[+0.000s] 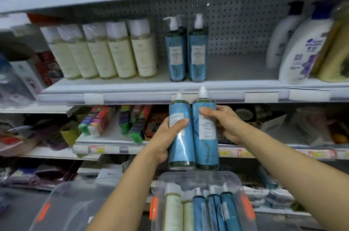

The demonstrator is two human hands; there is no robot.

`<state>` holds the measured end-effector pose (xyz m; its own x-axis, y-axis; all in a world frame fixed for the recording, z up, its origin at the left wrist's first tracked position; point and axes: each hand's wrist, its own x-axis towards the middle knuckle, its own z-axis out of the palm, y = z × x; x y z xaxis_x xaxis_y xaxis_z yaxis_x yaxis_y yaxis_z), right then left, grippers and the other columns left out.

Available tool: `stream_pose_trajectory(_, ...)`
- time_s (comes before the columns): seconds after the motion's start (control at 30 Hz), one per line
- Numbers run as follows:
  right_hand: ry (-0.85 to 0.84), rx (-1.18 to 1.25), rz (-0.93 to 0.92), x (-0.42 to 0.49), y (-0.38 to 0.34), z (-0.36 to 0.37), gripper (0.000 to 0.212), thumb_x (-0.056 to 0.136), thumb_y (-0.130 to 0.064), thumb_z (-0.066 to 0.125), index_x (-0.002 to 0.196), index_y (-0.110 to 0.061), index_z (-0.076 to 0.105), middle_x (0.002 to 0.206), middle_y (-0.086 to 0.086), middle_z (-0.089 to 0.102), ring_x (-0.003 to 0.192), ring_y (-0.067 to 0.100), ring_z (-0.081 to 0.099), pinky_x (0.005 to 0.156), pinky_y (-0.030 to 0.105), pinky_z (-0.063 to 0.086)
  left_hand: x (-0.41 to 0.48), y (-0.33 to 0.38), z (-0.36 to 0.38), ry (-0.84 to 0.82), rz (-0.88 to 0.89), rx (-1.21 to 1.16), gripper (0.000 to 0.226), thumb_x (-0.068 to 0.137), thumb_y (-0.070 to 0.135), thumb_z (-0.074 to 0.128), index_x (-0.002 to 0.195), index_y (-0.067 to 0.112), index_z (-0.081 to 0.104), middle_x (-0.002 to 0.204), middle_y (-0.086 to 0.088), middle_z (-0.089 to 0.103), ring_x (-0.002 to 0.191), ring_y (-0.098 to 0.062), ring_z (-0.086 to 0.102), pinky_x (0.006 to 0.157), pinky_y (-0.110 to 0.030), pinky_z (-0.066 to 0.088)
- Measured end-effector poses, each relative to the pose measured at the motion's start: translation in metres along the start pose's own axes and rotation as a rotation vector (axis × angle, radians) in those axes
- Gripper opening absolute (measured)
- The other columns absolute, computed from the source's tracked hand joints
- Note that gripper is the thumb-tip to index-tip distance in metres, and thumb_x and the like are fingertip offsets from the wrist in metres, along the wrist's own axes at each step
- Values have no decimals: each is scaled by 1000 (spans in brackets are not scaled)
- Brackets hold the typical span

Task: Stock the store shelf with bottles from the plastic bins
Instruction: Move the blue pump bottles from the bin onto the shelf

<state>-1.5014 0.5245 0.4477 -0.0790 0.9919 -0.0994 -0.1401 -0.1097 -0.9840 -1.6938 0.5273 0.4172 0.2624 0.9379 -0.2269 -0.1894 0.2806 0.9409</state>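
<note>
My left hand grips a blue pump bottle upright, and my right hand grips a second blue pump bottle pressed against it. Both are held just below the front edge of the middle shelf. On that shelf two matching blue bottles stand side by side, with several cream bottles in a row to their left. Below my hands a clear plastic bin holds cream and blue bottles lying down.
Bare shelf space lies right of the standing blue bottles, up to large white bottles at the far right. A second clear bin sits lower left. The shelf below holds colourful packs.
</note>
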Motion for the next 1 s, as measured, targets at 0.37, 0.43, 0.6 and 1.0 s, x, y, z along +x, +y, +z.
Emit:
stream_pose_trajectory(0.37,182,-70,-222,26,-92,-23,12,85,-25,74,90,-15,69,71,-7,75,70,11,69,68,29,55,17,61,38,-1,68,-8,42,85,36,74,119,17,58,91,-9,73,75,-24,71,72,-41,58)
stream_pose_trajectory(0.43,199,-68,-264,36,-111,-31,11,85,-23,74,89,-14,68,69,-7,74,64,8,69,61,24,55,23,68,45,22,78,-20,46,83,37,75,121,18,57,96,-12,72,78,-26,70,73,-43,58)
stream_pose_trajectory(0.6,264,-94,-357,67,-151,-49,15,83,-22,78,88,-16,66,83,1,73,71,15,69,64,28,54,41,77,59,106,132,-46,62,76,41,82,126,16,54,105,-16,69,83,-30,69,76,-45,60)
stream_pose_trajectory(1.0,294,-267,-400,133,-149,-77,45,75,-12,84,110,-19,56,99,-2,66,95,18,65,87,34,52,69,87,79,218,239,-8,52,83,39,77,126,24,51,116,-9,67,99,-26,69,84,-45,60)
